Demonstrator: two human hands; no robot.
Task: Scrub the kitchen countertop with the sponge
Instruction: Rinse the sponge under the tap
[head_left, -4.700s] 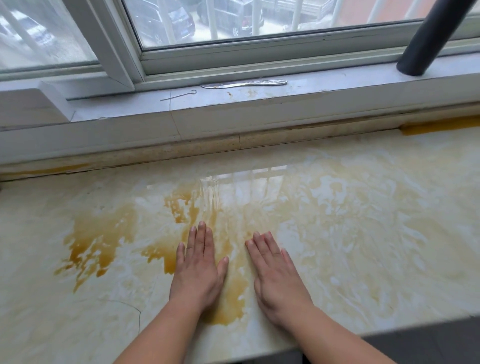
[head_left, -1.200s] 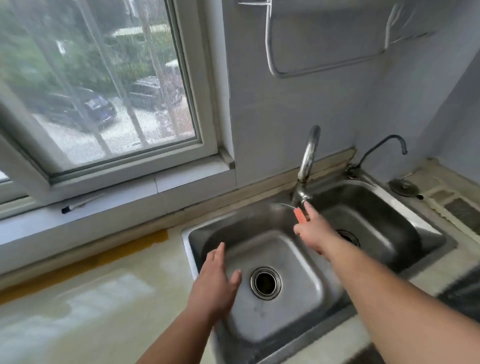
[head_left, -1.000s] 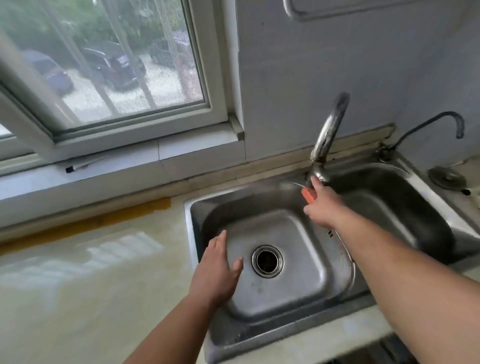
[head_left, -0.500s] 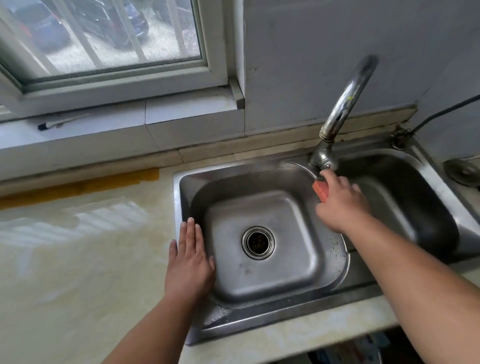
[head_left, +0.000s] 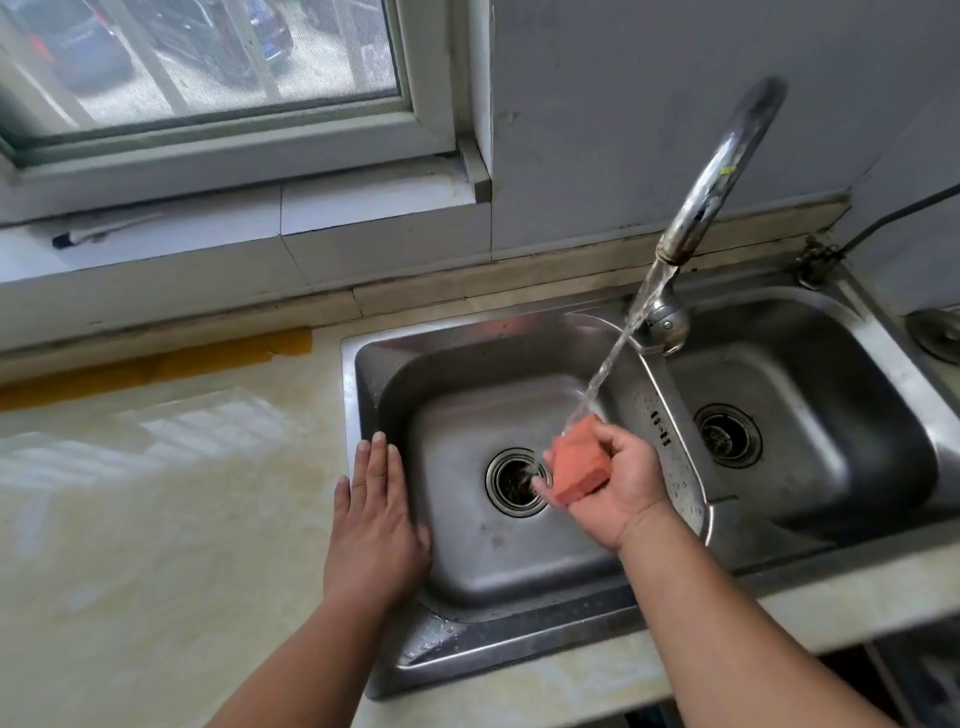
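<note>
Head view: sponge (head_left: 577, 461) between right-hand fingers (head_left: 612, 441) under running water (head_left: 613, 358).

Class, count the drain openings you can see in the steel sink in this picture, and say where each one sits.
2. One drain lies in the left basin, just left of the right hand gripping the sponge. The other drain lies in the right basin.

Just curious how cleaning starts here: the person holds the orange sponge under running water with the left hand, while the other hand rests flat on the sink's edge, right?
Not quite: the head view shows the right hand holding the orange rectangular sponge under the water stream. The left hand rests flat on the steel sink's edge.
</note>
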